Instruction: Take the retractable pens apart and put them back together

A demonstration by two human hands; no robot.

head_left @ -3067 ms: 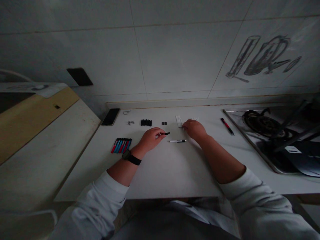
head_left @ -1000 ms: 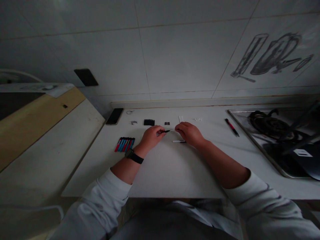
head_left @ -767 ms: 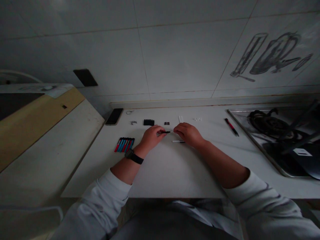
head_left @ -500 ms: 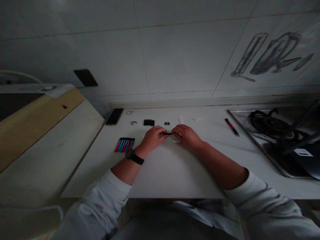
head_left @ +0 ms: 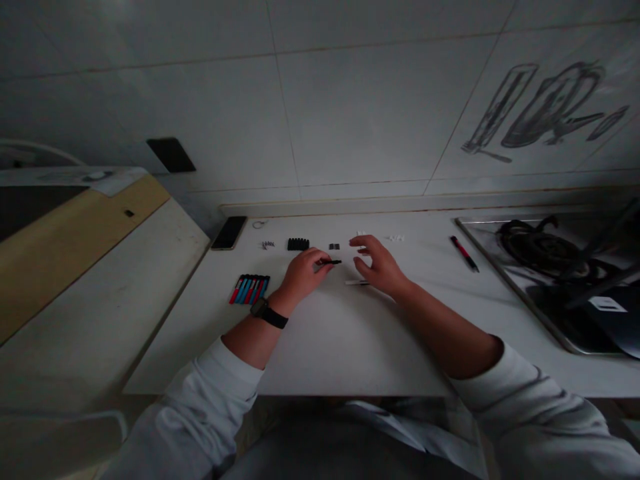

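Note:
My left hand (head_left: 303, 273) is closed on a thin black pen part (head_left: 331, 262) whose tip points right. My right hand (head_left: 379, 265) hovers just right of it with fingers spread and nothing in them. A white pen tube (head_left: 356, 283) lies on the white counter (head_left: 330, 333) under that hand. Behind the hands sit a black block of pen parts (head_left: 298, 244), a small dark piece (head_left: 334, 247), white tubes (head_left: 361, 234) and tiny white bits (head_left: 395, 238). A row of red and blue pen barrels (head_left: 249, 289) lies left of my left hand.
A phone (head_left: 229, 233), a small ring (head_left: 257, 225) and little springs (head_left: 267, 245) lie at the back left. A red and black pen (head_left: 463, 253) rests near the gas hob (head_left: 560, 267) on the right. A wooden board (head_left: 70, 233) slopes on the left.
My right hand had come to the black part and touched its tip. It has now let go, opened and pulled slightly back to the right. My left hand stays put.

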